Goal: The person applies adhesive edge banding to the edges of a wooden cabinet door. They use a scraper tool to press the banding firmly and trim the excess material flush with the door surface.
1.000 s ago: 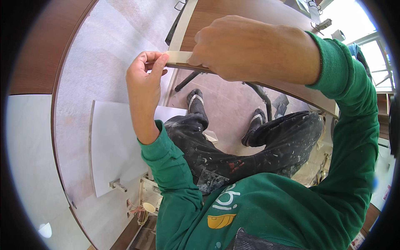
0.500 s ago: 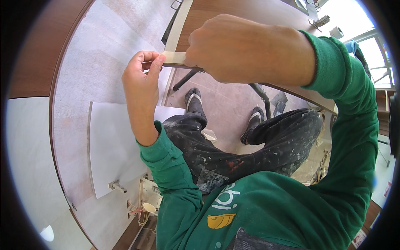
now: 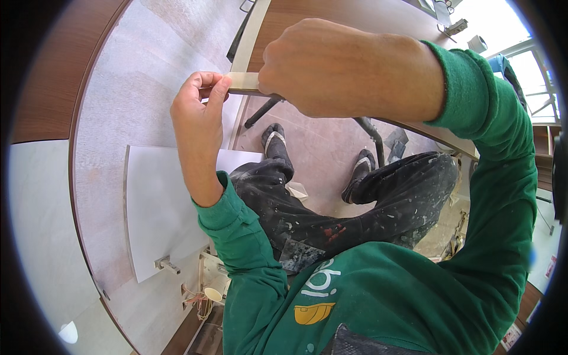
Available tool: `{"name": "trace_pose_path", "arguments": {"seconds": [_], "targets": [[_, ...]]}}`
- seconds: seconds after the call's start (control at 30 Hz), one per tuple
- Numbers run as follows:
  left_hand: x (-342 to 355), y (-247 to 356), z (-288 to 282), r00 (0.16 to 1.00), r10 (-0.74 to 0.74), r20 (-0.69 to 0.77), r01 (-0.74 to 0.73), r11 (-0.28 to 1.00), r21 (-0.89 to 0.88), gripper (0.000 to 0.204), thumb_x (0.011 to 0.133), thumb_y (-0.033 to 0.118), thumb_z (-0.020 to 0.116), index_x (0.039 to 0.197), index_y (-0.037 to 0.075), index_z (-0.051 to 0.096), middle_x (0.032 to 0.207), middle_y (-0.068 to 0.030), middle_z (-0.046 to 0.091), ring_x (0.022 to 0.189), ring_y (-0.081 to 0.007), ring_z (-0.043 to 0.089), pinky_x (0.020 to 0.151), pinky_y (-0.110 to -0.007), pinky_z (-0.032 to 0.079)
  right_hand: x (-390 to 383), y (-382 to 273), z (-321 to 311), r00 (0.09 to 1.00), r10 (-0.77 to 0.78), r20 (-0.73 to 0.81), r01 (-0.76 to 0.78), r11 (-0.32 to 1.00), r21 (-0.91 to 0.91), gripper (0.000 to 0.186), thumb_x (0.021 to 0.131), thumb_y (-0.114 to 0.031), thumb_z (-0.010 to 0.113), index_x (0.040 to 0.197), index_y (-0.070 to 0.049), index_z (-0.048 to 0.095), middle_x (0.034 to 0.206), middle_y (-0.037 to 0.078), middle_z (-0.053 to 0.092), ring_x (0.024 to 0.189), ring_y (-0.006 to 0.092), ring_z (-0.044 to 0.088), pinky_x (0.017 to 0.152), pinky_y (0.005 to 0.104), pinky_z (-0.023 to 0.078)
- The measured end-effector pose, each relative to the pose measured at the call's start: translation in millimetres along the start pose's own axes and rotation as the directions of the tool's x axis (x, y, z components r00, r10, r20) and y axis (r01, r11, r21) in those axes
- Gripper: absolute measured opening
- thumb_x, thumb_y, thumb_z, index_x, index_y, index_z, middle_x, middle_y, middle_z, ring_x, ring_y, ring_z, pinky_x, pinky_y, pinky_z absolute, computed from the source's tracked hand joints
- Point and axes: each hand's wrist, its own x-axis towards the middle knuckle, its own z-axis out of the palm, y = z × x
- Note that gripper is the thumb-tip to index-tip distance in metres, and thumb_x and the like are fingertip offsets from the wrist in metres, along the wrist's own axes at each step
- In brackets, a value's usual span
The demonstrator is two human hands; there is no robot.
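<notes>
A pale beige strip (image 3: 243, 81), which looks like masking tape, stretches between my two hands along the near left corner of a brown wood-look board (image 3: 290, 18). My left hand (image 3: 198, 97) pinches the strip's left end between thumb and fingertips. At the strip's other end, my right hand (image 3: 322, 68) is closed over the board's near edge, back of the hand upward. Its fingers are curled under and hidden, so what they hold does not show. A dark line runs beneath the strip.
A white panel (image 3: 160, 207) with a metal hinge (image 3: 168, 265) leans by my left arm. Dark metal legs (image 3: 373, 142) stand beneath the board near my feet. Loose wires (image 3: 201, 303) hang at the lower left. A window (image 3: 526, 71) is at the far right.
Both hands have shifted very slightly left. The grip of the left hand and the closed right hand look the same, with the strip still between them.
</notes>
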Motion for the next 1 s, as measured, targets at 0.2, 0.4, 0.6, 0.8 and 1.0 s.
{"name": "trace_pose_path", "arguments": {"seconds": [0.2, 0.4, 0.6, 0.8, 1.0], "targets": [[1.7, -2.4, -1.1, 1.0, -0.019, 0.025, 0.021, 0.999, -0.048, 0.024, 0.1, 0.02, 0.071, 0.099, -0.004, 0.069, 0.085, -0.0094, 0.072, 0.08, -0.0143, 0.069, 0.074, -0.028, 0.054, 2.9, -5.1, -6.2, 0.997, 0.01, 0.074, -0.005, 0.997, -0.075, 0.006, 0.075, -0.005, 0.071, 0.072, 0.0, 0.072, 0.061, 0.015, 0.062, 0.058, 0.0301, 0.067, 0.056, 0.039, 0.051], [4.2, 1.8, -6.2, 0.992, -0.07, 0.101, 0.074, 0.997, -0.039, 0.026, 0.101, 0.018, 0.071, 0.107, -0.007, 0.067, 0.096, -0.0119, 0.073, 0.091, -0.0166, 0.072, 0.089, -0.031, 0.058, -1.5, 2.7, 6.8, 0.996, -0.057, -0.065, 0.057, 0.998, -0.002, 0.006, 0.075, -0.005, 0.071, 0.071, -0.001, 0.072, 0.06, 0.014, 0.062, 0.058, 0.029, 0.067, 0.055, 0.0385, 0.051], [5.8, 3.1, -6.3, 0.991, -0.062, 0.121, 0.069, 0.996, -0.053, 0.026, 0.101, 0.018, 0.071, 0.108, -0.007, 0.066, 0.097, -0.0122, 0.072, 0.092, -0.017, 0.071, 0.09, -0.031, 0.058, -5.6, 14.0, 24.0, 0.968, -0.112, -0.224, 0.122, 0.992, 0.031, 0.006, 0.075, -0.006, 0.071, 0.071, -0.001, 0.071, 0.06, 0.013, 0.061, 0.057, 0.0279, 0.067, 0.055, 0.038, 0.05], [3.8, 3.5, -5.4, 0.994, -0.064, 0.092, 0.074, 0.99, -0.116, 0.022, 0.099, 0.017, 0.071, 0.101, -0.004, 0.068, 0.088, -0.0077, 0.069, 0.084, -0.0135, 0.066, 0.08, -0.028, 0.055, -4.0, 10.7, 18.9, 0.978, -0.104, -0.182, 0.112, 0.993, 0.034, 0.005, 0.076, -0.005, 0.071, 0.073, -0.001, 0.072, 0.061, 0.013, 0.062, 0.058, 0.0286, 0.067, 0.055, 0.0388, 0.05], [4.2, 5.0, -8.4, 0.99, -0.084, 0.117, 0.098, 0.988, -0.119, 0.024, 0.099, 0.018, 0.072, 0.104, -0.005, 0.067, 0.092, -0.0096, 0.069, 0.087, -0.0149, 0.067, 0.084, -0.029, 0.056, -0.9, 6.8, 11.0, 0.994, -0.065, -0.084, 0.068, 0.997, 0.04, 0.005, 0.077, -0.005, 0.07, 0.076, -0.001, 0.073, 0.063, 0.014, 0.063, 0.06, 0.0302, 0.068, 0.056, 0.0403, 0.051]]}}
